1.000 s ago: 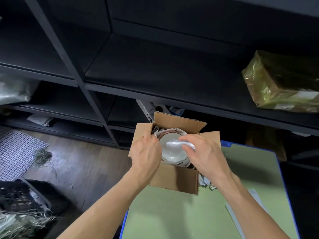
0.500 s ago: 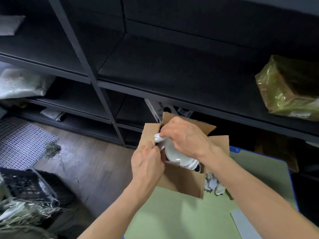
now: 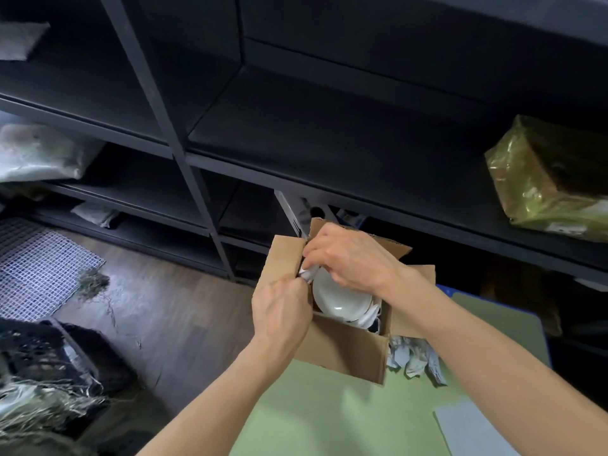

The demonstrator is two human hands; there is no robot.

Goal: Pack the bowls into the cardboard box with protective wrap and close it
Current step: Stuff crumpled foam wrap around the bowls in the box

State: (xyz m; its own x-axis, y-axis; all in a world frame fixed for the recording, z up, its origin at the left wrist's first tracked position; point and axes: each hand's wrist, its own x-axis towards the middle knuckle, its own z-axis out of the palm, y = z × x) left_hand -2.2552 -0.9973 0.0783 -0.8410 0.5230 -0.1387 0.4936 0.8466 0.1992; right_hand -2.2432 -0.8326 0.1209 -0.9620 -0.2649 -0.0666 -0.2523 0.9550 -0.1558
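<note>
Left hand [image 3: 280, 312]: mine, bare, fingers uncovered.
Left forearm [image 3: 210, 396]: bare along all I can see.
Right hand [image 3: 349, 258]: bare too.
Right forearm [image 3: 487, 350]: bare to the frame's edge.

Dim storeroom: black metal shelving [image 3: 197, 159] above a wood-look plank floor [image 3: 184, 311].
Dark shelf boards in several tiers on slanted uprights; a parcel in yellowish plastic film [image 3: 552, 182] on the right-hand shelf, pale bags [image 3: 39, 153] on the left-hand ones. Down on the floor, a white grid mat [image 3: 39, 271] at the left with a tuft of dry straw [image 3: 93, 281] at its corner, and a black crate [image 3: 36, 353] nearer the camera. In the foreground, a pale green tabletop [image 3: 329, 422] with a blue edge [image 3: 442, 287].
</note>
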